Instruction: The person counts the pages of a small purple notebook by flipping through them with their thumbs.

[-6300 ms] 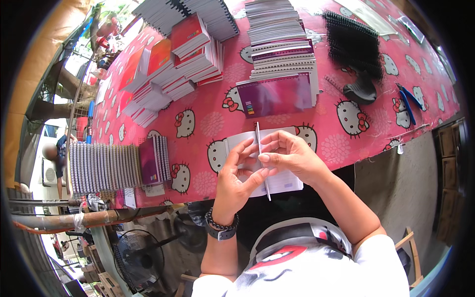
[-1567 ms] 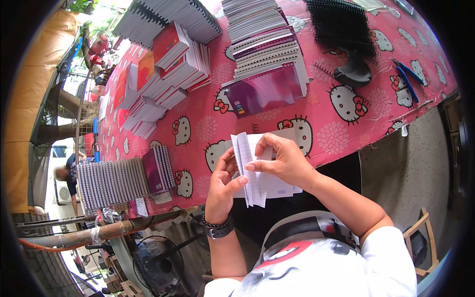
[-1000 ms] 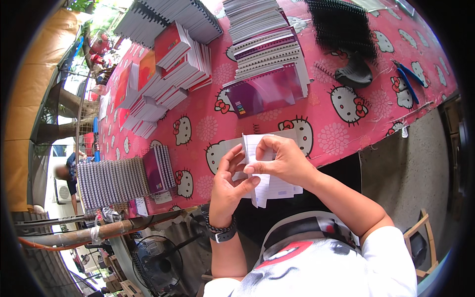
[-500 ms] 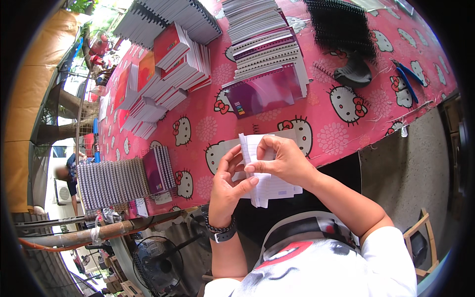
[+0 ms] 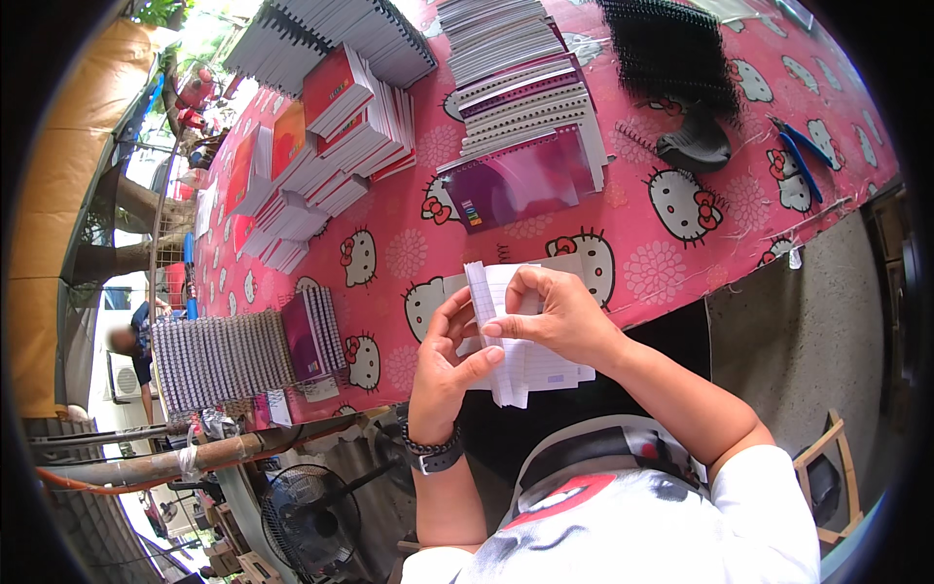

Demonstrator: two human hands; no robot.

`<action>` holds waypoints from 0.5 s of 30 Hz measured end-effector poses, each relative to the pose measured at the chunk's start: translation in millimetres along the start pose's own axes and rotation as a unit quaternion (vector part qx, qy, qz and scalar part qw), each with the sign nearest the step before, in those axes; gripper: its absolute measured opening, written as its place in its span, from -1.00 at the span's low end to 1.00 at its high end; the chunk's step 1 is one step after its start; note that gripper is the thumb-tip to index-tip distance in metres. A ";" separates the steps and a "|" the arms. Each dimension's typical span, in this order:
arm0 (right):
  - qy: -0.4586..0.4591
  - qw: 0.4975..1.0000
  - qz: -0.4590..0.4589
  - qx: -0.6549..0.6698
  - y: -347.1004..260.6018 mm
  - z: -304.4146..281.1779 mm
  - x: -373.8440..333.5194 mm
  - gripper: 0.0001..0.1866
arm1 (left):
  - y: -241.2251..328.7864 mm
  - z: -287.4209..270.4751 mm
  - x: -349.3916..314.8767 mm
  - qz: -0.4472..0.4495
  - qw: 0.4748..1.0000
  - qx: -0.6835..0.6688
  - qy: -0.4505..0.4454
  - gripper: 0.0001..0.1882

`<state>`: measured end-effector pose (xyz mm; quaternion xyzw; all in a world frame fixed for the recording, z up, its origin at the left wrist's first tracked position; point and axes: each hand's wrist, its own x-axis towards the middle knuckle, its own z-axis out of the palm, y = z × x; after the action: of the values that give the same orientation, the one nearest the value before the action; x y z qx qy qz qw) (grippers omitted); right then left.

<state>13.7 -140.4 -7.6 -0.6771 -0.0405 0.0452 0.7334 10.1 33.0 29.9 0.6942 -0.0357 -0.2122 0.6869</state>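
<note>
Between my hands, a stack of lined notebook pages (image 5: 536, 367) is held at the table's near edge, some leaves raised and bent along the left side. My left hand (image 5: 446, 368) steadies that side, fingers behind the raised leaves and thumb in front. From the right, my right hand (image 5: 566, 319) pinches the pages near their middle, with thumb and forefinger together. Just beyond them lies a spiral notebook with a purple cover (image 5: 520, 185), in front of a long row of punched page stacks (image 5: 530, 97).
Red-covered notebooks (image 5: 336, 90) are piled at the far left. Bound notebooks (image 5: 222, 358) stand in a row nearer, on the left. Black wire coils (image 5: 671, 58), a black tape-like roll (image 5: 695, 141) and blue-handled pliers (image 5: 804, 165) lie right. A fan (image 5: 309, 521) stands below the table; a person (image 5: 142, 346) is beyond.
The raised leaves have opened a little wider at the left side, showing more of their lined faces. Both hands stay nearly in place.
</note>
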 end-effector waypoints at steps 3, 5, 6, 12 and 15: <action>-0.003 1.000 0.003 -0.001 -1.4 -0.2 0.0 -0.59 | 0.1 0.0 -0.1 -0.001 1.000 0.000 0.001 -0.15; -0.006 1.000 0.008 -0.004 -3.6 -0.6 0.1 -0.60 | 0.0 -0.2 0.1 -0.001 1.000 -0.001 0.001 -0.15; -0.008 1.000 0.010 -0.006 -4.8 -0.9 0.1 -0.60 | -0.3 -0.5 0.1 -0.001 1.000 -0.002 0.000 -0.15; -0.004 1.000 0.006 -0.008 -3.5 -0.5 0.1 -0.60 | 0.4 1.4 0.3 -0.004 1.000 -0.001 0.001 -0.16; -0.004 1.000 0.010 -0.005 -3.3 -0.5 0.2 -0.59 | 1.1 2.2 0.2 -0.003 1.000 0.004 0.003 -0.17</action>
<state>14.0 -141.1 -4.3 -0.6811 -0.0366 0.0553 0.7292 9.7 30.8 31.0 0.6974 -0.0318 -0.2122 0.6838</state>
